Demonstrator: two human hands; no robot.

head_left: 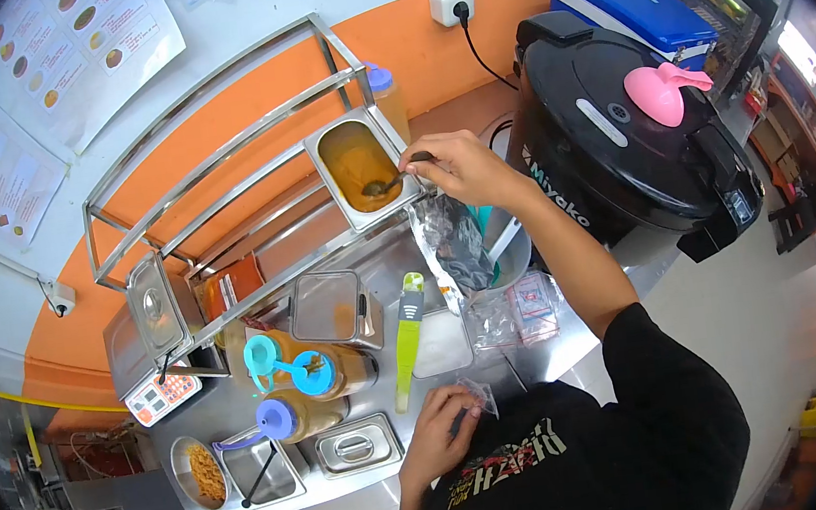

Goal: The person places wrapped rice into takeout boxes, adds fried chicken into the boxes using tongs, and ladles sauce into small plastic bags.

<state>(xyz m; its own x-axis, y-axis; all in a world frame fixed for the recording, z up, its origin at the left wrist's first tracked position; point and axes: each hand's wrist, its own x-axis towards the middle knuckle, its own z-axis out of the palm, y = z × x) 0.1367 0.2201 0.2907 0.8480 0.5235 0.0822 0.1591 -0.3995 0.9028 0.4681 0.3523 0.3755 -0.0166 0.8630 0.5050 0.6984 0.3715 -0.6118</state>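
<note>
My right hand reaches up to a steel food pan of orange-brown sauce. Its fingers are closed around the dark handle of a ladle, whose bowl dips into the sauce. Low in front of my body, my left hand pinches a small clear plastic bag. A green-handled tool lies on the counter just above that hand. Packs of clear plastic bags rest to its right.
Squeeze bottles and a lidded steel pan stand on the steel counter. Fried bits fill a bowl at left. A metal rack rises behind. At right sits a large black cooker with a pink scoop on its lid.
</note>
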